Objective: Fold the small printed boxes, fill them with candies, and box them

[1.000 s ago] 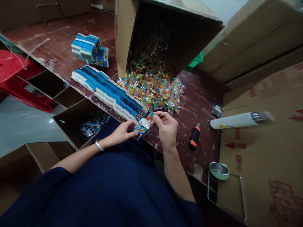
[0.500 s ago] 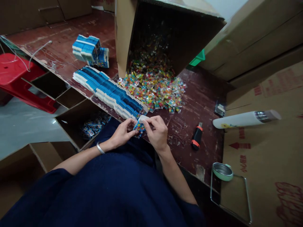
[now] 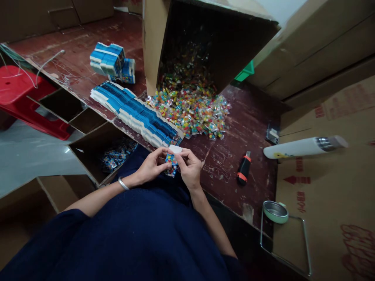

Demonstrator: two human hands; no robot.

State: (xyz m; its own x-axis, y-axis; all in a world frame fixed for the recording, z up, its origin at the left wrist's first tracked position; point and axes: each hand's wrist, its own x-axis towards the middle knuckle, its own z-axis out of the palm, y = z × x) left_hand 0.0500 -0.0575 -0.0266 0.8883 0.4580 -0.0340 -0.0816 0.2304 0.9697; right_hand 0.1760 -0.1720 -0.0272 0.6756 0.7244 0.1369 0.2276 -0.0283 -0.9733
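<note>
A small blue printed packet [image 3: 170, 159] with a white flap [image 3: 175, 149] at its top is pinched between both hands, just in front of the table edge. My left hand [image 3: 154, 164] grips its left side. My right hand [image 3: 189, 166] is closed on its upper right side, fingers by the flap. Beyond the hands lies a long row of overlapping blue and white packets [image 3: 134, 113]. To the right of that row is a heap of clear bags of colourful candies [image 3: 193, 113], spilling from a tipped cardboard box [image 3: 152, 50].
Two bundles of blue packets [image 3: 108, 58] sit at the back left. A black and orange utility knife [image 3: 243, 168] and a white bottle [image 3: 295, 149] are on the right. Below the table's left edge, a carton holds filled blue packets [image 3: 117, 156]. A red stool [image 3: 26, 89] stands left.
My right hand has moved slightly left and down. The packet now hangs more upright, with more of its printed front showing. The left hand has hardly moved.
</note>
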